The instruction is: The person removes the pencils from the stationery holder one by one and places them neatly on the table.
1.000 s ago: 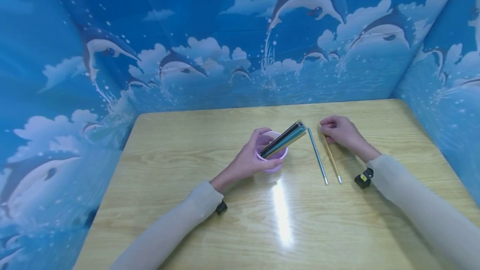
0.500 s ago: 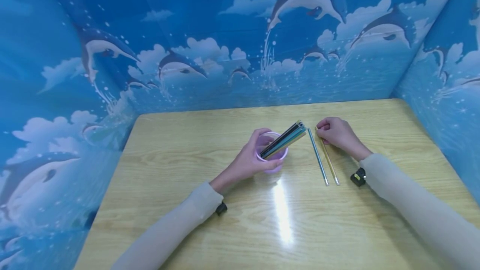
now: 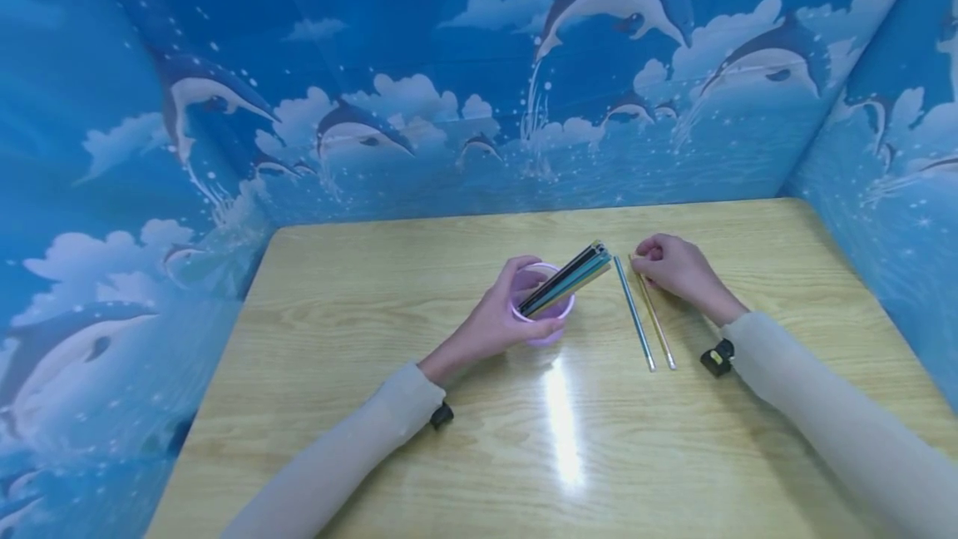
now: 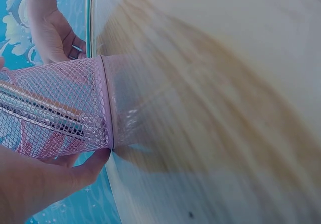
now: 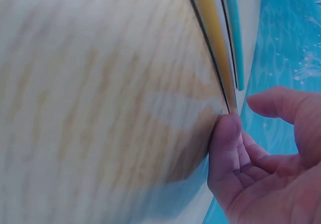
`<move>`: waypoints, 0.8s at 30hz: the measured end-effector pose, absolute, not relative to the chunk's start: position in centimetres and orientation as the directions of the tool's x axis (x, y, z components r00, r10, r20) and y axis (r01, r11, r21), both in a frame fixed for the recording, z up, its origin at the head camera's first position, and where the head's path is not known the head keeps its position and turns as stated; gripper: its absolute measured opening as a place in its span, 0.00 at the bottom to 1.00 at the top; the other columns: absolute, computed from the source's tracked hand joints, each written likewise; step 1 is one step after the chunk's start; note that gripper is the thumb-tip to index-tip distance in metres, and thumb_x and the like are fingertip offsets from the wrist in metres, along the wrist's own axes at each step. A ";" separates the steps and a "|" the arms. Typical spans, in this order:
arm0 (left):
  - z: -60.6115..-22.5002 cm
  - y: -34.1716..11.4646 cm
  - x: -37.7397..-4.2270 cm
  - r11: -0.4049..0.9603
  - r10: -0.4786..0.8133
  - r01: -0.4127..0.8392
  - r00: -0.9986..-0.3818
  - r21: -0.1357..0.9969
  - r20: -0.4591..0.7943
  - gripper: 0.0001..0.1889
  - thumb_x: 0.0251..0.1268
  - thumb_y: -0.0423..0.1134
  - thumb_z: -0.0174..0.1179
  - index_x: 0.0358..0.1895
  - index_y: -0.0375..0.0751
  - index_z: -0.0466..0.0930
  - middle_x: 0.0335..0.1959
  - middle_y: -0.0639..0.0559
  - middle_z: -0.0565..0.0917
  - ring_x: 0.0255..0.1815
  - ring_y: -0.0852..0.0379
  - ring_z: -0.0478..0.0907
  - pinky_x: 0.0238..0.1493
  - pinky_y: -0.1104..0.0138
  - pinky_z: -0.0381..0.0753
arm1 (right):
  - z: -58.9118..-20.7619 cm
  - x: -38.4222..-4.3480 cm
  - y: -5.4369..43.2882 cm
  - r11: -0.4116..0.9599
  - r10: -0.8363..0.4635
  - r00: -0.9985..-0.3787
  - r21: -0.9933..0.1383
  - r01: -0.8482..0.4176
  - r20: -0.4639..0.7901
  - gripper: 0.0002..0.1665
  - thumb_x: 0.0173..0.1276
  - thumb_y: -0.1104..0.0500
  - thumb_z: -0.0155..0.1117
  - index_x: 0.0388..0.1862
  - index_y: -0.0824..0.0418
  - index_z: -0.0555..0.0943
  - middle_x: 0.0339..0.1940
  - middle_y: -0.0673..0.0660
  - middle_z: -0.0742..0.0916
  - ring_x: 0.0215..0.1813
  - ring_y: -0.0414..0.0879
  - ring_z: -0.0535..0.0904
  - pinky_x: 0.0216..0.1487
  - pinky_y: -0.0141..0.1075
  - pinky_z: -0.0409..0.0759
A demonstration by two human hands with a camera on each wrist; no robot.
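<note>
My left hand (image 3: 490,318) grips a pink mesh pencil cup (image 4: 55,78) round its side, thumb near the base in the left wrist view. Several pencils (image 3: 570,279), dark, teal and yellow, lean out of the cup to the right. Further right, a teal pencil (image 3: 634,314) and a yellow pencil (image 3: 655,324) lie side by side on the table, a narrow gap between them. My right hand (image 3: 677,270) is at the yellow pencil's far end. Seen from the right wrist, an index fingertip (image 5: 229,126) touches that end while the thumb stands apart from it.
The wooden table (image 3: 359,273) ends at a blue dolphin-print backdrop (image 3: 449,106) behind and at both sides. Black wrist devices sit under both sleeves (image 3: 389,410). A bright light reflection (image 3: 563,422) shows on the tabletop.
The right hand has shifted slightly left, and the yellow pencil has come closer to the teal one and lies more nearly parallel to it. The left hand and cup have stayed put.
</note>
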State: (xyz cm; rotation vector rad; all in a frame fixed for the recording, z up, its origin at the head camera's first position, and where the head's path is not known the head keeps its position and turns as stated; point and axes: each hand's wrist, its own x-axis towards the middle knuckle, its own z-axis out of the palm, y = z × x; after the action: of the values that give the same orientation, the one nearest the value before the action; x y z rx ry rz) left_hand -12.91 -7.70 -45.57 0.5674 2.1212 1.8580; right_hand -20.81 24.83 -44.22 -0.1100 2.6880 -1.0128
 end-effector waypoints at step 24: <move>-45.8 -7.6 -14.0 0.018 0.504 0.126 -0.858 0.992 0.100 0.47 0.57 0.28 0.81 0.77 0.45 0.61 0.71 0.45 0.80 0.72 0.45 0.78 0.75 0.55 0.75 | -40.5 -14.0 22.4 0.331 -0.186 -0.982 -0.942 -0.056 -0.007 0.17 0.85 0.57 0.61 0.62 0.69 0.82 0.38 0.47 0.88 0.35 0.42 0.81 0.28 0.31 0.79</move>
State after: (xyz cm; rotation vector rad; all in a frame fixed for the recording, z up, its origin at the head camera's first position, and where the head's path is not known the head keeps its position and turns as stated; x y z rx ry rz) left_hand -14.04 -7.59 -45.81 0.6499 2.0177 1.9141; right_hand -14.02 22.41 -40.48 -0.2254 2.4683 -1.7389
